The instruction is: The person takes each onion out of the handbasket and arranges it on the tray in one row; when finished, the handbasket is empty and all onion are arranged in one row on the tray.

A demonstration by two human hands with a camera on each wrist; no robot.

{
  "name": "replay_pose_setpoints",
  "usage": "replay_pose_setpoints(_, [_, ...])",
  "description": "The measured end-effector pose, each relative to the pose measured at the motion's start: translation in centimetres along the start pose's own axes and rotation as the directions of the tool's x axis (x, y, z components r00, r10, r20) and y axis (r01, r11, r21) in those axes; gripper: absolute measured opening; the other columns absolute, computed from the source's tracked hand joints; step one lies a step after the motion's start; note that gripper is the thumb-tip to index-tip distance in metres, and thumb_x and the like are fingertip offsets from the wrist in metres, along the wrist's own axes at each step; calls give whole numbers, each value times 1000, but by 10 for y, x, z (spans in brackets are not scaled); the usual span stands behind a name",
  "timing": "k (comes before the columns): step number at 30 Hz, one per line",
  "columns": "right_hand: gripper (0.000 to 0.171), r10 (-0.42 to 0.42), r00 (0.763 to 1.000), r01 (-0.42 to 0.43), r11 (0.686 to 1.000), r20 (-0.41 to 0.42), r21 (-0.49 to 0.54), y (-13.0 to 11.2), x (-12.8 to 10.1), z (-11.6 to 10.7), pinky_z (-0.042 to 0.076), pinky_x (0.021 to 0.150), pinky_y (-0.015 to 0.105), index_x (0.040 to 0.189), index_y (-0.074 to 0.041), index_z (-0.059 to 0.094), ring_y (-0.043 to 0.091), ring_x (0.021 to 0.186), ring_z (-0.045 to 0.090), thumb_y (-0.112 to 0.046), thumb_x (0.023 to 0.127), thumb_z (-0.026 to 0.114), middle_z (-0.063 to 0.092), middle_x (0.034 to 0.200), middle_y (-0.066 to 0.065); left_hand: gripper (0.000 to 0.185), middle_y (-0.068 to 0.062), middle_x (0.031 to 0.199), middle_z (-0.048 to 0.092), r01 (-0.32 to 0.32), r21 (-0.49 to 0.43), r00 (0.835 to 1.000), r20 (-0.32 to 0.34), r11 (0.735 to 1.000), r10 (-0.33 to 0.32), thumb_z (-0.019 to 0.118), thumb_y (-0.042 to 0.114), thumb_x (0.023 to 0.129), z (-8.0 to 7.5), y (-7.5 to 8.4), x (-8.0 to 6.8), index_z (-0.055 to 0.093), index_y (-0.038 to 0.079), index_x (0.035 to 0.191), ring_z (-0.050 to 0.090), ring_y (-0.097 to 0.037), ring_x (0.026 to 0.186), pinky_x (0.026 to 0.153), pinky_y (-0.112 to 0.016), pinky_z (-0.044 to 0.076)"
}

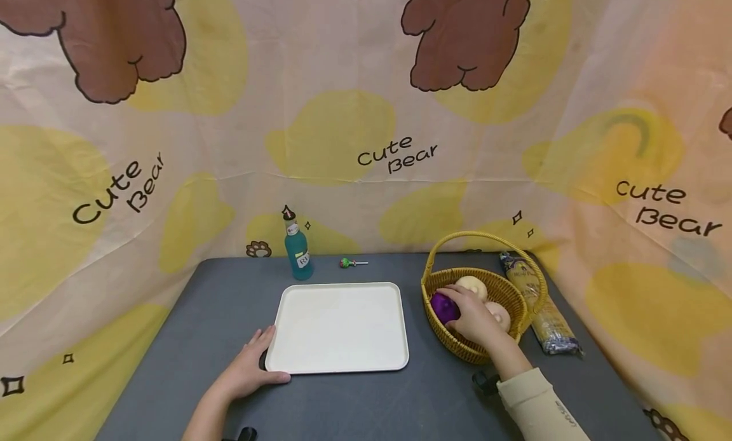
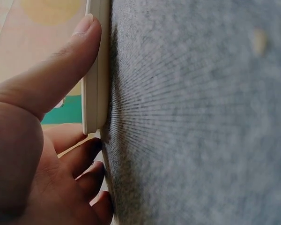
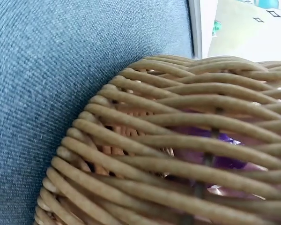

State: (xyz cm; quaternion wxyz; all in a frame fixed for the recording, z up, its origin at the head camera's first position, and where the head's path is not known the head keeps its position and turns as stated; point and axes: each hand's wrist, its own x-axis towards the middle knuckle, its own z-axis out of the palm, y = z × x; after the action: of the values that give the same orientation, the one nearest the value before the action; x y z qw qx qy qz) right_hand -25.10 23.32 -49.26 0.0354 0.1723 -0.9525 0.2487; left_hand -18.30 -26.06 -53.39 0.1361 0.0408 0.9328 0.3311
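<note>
My left hand (image 1: pixel 250 366) rests at the near left corner of a white rectangular tray (image 1: pixel 340 330). Its thumb lies along the front rim and its fingers touch the left side; the left wrist view shows the thumb against the tray's edge (image 2: pixel 97 93). Inside a yellow wicker basket (image 1: pixel 457 352), my right hand (image 1: pixel 471 315) curls its thumb and fingers round a shiny purple round thing (image 1: pixel 443 308). A cream round thing (image 1: pixel 473 286) and a pinkish one (image 1: pixel 499 315) lie beside it. Basket weave (image 3: pixel 178 103) hides the right hand in the right wrist view.
Behind the tray stands a blue-green bottle (image 1: pixel 298 250) with a dark cap, with a green-headed lollipop (image 1: pixel 349 263) to its right. A plastic-wrapped yellow packet (image 1: pixel 543 311) lies right of the basket. The basket's tall handle (image 1: pixel 486 234) arches over its opening. A printed cloth hangs behind the grey table.
</note>
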Motion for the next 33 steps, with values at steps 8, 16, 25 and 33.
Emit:
replay_pose_setpoints(8, [74, 25, 998, -23, 999, -56, 38, -8, -9, -14, 49, 97, 64, 144, -8, 56, 46, 131, 50, -10, 77, 88, 53, 144, 23, 122, -25, 165, 20, 6, -11, 1000, 0, 1000, -6, 88, 50, 72, -1, 0, -1, 19, 3, 161, 7, -51, 152, 115, -75, 15])
replay_pose_setpoints(16, [75, 41, 995, -40, 999, -93, 14, -18, -15, -27, 52, 93, 63, 144, -13, 56, 44, 126, 57, -19, 78, 89, 56, 143, 17, 121, -26, 165, 20, 0, -8, 1000, -2, 1000, 0, 88, 48, 73, -3, 1, -4, 19, 3, 161, 8, -52, 152, 114, -76, 16])
replay_pose_setpoints(25, [73, -24, 987, 38, 996, -158, 85, -27, -19, -38, 56, 93, 58, 143, -5, 55, 44, 123, 59, -15, 78, 88, 56, 141, 22, 122, -26, 165, 19, 7, -6, 1000, 4, 1000, -7, 87, 50, 73, -1, -2, -1, 18, 3, 161, 7, -51, 152, 114, -76, 14])
replay_pose_setpoints(33, [71, -54, 985, 79, 986, -164, 147, -43, -23, -43, 61, 85, 49, 142, -10, 57, 41, 124, 58, -16, 79, 88, 54, 144, 19, 122, -25, 166, 17, 14, -33, 1000, 5, 999, -14, 87, 51, 72, 0, -1, 0, 18, 5, 162, 5, -51, 152, 114, -77, 12])
